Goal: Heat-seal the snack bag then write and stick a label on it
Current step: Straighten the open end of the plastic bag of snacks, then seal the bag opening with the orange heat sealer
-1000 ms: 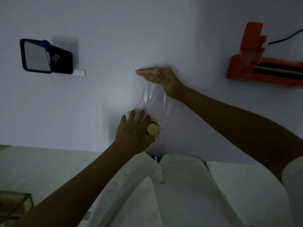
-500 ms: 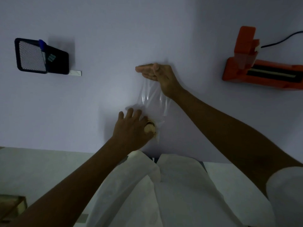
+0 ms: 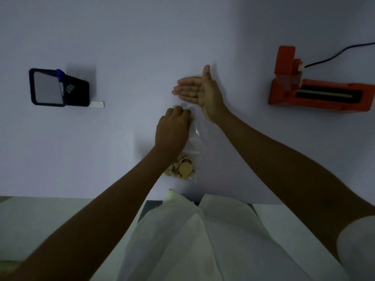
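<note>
The clear snack bag [image 3: 194, 145] lies flat mid-table, its long axis running away from the person, round biscuits [image 3: 182, 167] bunched at the near end and the mouth pointing away; the left hand [image 3: 173, 128] presses its upper part, fingers curled down. The right hand [image 3: 199, 92] hovers open-palmed at the mouth, grasping nothing; the orange heat sealer [image 3: 316, 88] sits well to the right, and a black mesh pen holder [image 3: 57, 87] well to the left.

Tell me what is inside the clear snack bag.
Round tan snack pieces sit bunched at the near end of the snack bag; the rest looks empty and flat. The left hand covers part of its far end, so the opening there cannot be seen.
</note>
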